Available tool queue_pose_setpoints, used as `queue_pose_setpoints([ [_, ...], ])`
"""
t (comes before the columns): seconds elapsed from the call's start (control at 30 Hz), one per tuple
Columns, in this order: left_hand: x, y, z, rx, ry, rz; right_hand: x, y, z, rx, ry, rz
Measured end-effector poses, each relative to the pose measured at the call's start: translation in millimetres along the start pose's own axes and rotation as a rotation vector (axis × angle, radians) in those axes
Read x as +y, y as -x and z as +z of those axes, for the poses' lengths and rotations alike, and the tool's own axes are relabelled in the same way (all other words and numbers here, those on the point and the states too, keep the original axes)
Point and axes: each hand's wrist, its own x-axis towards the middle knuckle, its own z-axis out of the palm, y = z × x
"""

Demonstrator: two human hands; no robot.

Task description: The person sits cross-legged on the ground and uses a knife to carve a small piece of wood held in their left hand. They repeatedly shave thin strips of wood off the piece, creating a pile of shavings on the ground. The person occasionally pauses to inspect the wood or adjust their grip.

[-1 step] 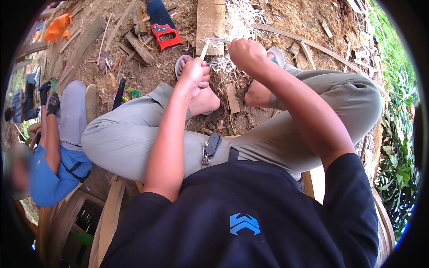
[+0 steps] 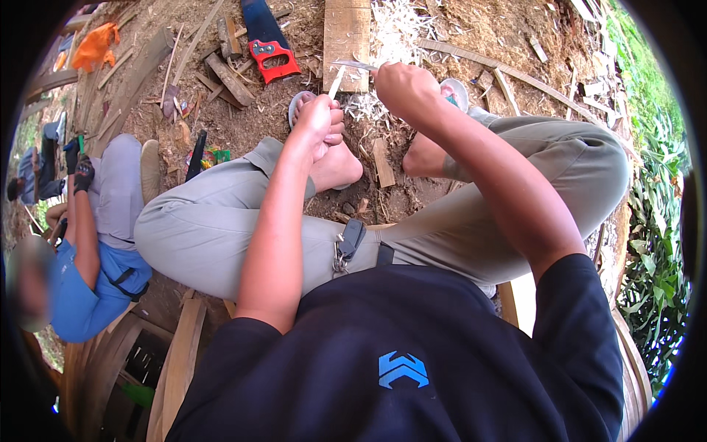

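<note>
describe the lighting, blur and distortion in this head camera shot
Head view: wood shavings look bright, partly washed out; head view: black fisheye border swallows the corners; head view: the co-worker's head is smeared featureless, while the red-handled handsaw and knife blade stay legible.

The left grip (image 2: 317, 120) holds a pale stick (image 2: 336, 83) — the right grip (image 2: 404, 87), a knife (image 2: 355, 65), blade by the stick's tip — over a plank (image 2: 346, 33) between wood shavings (image 2: 398, 29) and a red-handled saw (image 2: 266, 43).
</note>
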Motion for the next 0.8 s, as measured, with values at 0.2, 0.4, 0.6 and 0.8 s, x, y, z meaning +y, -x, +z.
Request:
queue_pose_setpoints([
  [0.2,-3,2,4,0.017,0.012,-0.009,-15,46,-1,0.066,-0.031,-0.238],
  [0.4,-19,-4,6,0.081,-0.031,0.027,-23,72,-28,-0.047,0.027,-0.212],
  [0.6,-28,-11,8,0.108,-0.105,0.093,-23,68,-10,-0.029,-0.048,-0.049],
  [0.8,-33,2,35,0.09,-0.16,0.011,-3,14,37,-0.048,0.071,-0.01],
])
